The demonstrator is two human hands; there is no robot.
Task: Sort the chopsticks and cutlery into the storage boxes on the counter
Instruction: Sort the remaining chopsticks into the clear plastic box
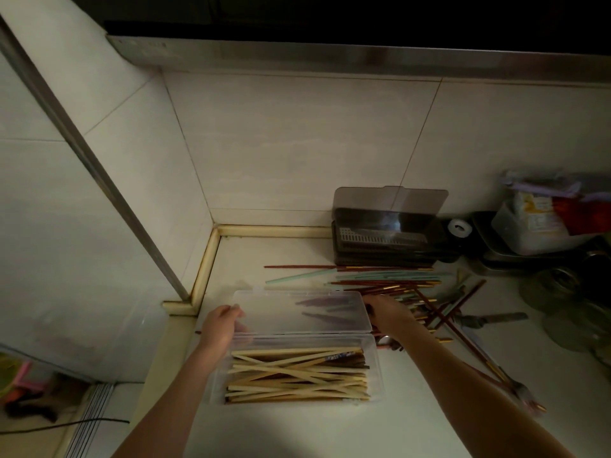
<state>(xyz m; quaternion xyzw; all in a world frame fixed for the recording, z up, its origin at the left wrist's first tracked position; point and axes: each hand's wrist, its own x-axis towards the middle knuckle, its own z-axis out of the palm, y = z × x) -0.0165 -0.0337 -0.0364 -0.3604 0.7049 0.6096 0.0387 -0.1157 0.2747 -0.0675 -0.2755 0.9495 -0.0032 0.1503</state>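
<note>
Pale wooden chopsticks (297, 375) already fill the clear plastic box (377, 368) at the counter's near edge, criss-crossed rather than neat. Its hinged lid (299, 312) stands open, thin and see-through; the left hand (221, 325) pinches its left corner. The right hand (390, 314) reaches past the lid's right end into the loose pile (396, 285) of red-brown, gold-tipped and pale green sticks; whether it has closed on any, I cannot tell. That pile and a knife (489, 319) lie unsorted. Against the tiled wall, the dark box (383, 246) waits, smoky lid raised.
</note>
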